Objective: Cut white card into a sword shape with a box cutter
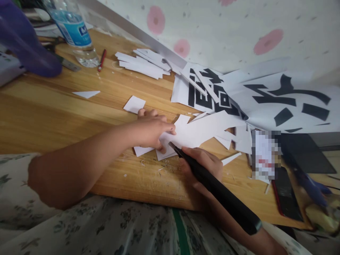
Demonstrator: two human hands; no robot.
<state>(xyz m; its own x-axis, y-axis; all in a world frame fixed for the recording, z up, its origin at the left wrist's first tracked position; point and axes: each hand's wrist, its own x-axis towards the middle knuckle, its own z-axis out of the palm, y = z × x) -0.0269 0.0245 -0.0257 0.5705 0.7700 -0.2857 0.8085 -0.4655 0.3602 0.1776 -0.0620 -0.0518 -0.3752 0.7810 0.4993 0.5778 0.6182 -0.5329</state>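
My right hand (203,164) is wrapped round a black-handled utility knife (217,191). Its blade tip meets a white foam board piece (204,129) with an angular, cut outline. My left hand (154,131) presses that board down on the wooden table, thumb close to the blade and fingers bent over the edge. Under and beside the left hand lie other small white pieces, one a squarish piece (134,104) just beyond the knuckles. The board's near edge is partly hidden by both hands.
Printed sheets with bold black characters (287,101) lean at the back right. White strips (143,63) are piled at the back, near a red pen (102,60) and a water bottle (77,39). At right lies a phone (287,193); a thin white triangle (86,94) is at left.
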